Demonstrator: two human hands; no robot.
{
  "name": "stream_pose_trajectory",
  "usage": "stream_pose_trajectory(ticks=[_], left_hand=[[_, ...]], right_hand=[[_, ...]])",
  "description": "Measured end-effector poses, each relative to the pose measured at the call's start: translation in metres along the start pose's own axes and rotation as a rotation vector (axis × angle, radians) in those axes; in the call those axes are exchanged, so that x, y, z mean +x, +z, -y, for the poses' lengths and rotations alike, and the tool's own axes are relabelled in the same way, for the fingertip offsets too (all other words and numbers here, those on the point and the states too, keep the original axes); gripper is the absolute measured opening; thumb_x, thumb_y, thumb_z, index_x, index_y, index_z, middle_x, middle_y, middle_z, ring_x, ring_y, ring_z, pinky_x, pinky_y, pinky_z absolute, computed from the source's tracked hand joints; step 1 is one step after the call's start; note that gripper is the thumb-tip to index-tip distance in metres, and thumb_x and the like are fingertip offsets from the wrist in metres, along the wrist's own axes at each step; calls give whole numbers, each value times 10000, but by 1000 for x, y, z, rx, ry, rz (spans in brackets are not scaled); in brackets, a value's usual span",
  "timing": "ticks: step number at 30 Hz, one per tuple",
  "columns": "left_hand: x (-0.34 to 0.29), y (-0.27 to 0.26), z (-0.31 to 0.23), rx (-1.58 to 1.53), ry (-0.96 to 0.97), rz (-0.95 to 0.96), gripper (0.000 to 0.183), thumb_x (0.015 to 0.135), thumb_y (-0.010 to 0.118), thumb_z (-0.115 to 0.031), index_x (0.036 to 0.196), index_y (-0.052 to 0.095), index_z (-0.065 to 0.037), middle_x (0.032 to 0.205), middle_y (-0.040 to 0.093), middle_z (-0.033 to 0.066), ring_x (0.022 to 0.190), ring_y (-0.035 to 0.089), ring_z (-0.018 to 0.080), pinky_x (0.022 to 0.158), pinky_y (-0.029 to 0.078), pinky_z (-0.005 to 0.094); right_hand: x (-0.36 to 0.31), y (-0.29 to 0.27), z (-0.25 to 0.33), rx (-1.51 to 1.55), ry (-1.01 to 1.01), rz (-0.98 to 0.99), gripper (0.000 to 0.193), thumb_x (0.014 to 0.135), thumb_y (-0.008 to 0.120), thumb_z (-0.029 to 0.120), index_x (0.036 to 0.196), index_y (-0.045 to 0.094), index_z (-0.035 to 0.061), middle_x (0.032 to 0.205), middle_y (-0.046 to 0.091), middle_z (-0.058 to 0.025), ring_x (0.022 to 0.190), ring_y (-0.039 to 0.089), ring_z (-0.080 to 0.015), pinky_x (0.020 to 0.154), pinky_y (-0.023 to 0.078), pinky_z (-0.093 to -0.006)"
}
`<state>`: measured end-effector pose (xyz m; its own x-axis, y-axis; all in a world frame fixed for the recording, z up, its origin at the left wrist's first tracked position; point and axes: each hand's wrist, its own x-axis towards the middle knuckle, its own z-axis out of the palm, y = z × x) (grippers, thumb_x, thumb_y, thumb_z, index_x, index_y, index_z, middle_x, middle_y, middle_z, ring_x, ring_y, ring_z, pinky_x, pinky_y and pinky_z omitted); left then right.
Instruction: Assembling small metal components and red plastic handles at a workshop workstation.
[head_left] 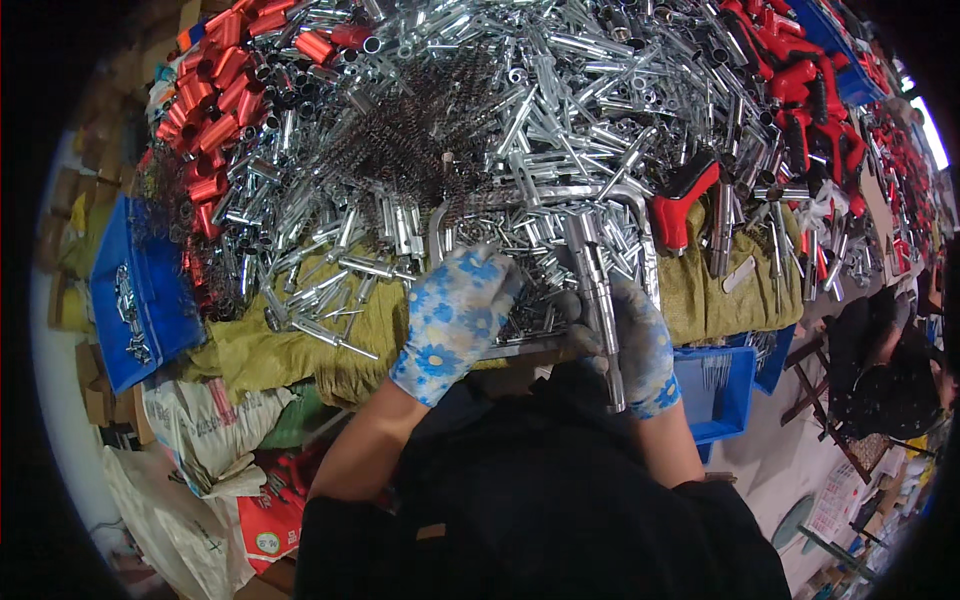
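Note:
Both my hands wear blue flower-print gloves. My right hand (640,345) grips a shiny metal rod assembly (597,295) that stands nearly upright, its lower end near my body. My left hand (455,315) rests knuckles-up at the near edge of a huge pile of chrome tubes and pins (480,150); what its fingers hold is hidden. A bent chrome tube (560,195) arches over the pile just beyond both hands. Dark wire springs (410,130) lie heaped behind.
Red cylinders (215,90) pile at the far left, red-handled tools (800,90) at the far right. The parts lie on yellow-green sacking (290,350). Blue bins sit at left (135,300) and lower right (720,385). Sacks (190,440) lie on the floor.

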<state>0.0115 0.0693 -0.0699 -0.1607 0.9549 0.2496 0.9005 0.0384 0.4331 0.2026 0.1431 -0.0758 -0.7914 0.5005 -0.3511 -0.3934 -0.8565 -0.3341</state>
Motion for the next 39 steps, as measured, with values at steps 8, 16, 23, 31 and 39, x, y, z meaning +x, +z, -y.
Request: stream_pose_trajectory(ticks=[8,16,23,31,39], left_hand=[[6,-10,-27,-997,-377,138,164,842,617,30,992,670,-12,954,663,54,870,635,131,797,509,264],[12,-12,-30,-1271,-490,88,238,779,721,15,940,550,-21,863,642,60,791,631,124,732,529,275],[15,18,-32,-1477,-412,80,370,762,768,-65,1030,512,-71,1029,568,48,992,559,137,871,471,291],[25,14,-33,-1646,-436,274,749,697,862,-263,1290,458,-50,1165,557,40,1123,509,163,998,391,319],[27,-25,-47,-301,-258,267,489,857,628,-480,1032,540,-31,825,624,202,804,620,364,741,488,419]], right_hand=[[1,12,-4,221,111,-253,433,982,377,359,1082,580,-9,868,647,-171,468,498,-148,322,383,-219],[-1,13,-1,-133,18,-51,498,974,398,413,1203,521,-12,842,649,-166,504,585,-194,362,464,-249],[1,5,-9,311,182,343,549,964,384,482,1280,465,41,851,627,-115,479,503,-152,352,390,-253],[-7,10,-9,389,87,215,620,951,409,503,1389,366,66,829,618,-106,464,445,-167,354,341,-276],[11,14,0,-412,-633,-283,599,866,562,529,1085,593,-28,789,645,-89,705,626,-174,655,519,-308]])
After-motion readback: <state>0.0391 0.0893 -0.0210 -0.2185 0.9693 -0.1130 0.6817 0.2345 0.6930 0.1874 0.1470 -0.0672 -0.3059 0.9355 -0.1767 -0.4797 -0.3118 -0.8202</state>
